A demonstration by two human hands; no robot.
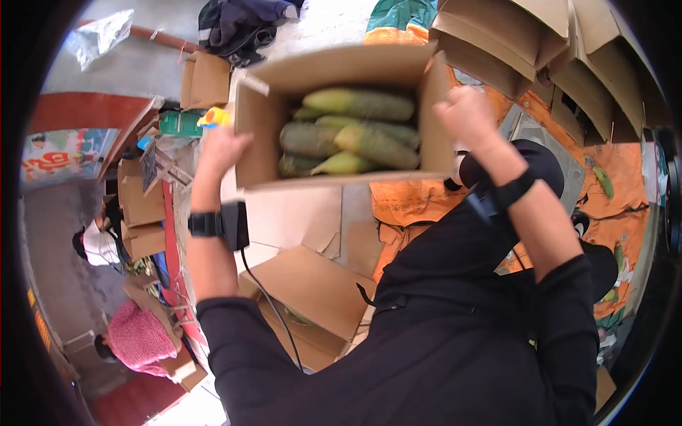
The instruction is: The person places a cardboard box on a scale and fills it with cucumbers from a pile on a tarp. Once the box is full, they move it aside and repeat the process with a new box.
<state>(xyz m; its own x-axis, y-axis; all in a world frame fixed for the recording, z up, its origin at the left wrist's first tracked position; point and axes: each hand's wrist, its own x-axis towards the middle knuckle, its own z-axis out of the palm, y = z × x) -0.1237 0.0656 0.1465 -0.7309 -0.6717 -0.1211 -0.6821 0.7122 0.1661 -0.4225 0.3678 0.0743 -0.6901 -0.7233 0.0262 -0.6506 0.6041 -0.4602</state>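
Being held up at chest height, the cardboard box (341, 71) is grasped on opposite walls by the left hand (224, 150) and the right hand (465, 113). This way its weight is shared evenly and the green-husked corn cobs (355, 135) are kept packed inside, above the folded cartons (312, 284).

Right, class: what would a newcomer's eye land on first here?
An open cardboard box of green corn ears, top centre, held between the left hand and right hand. More boxes are piled at top right, above orange sheeting.
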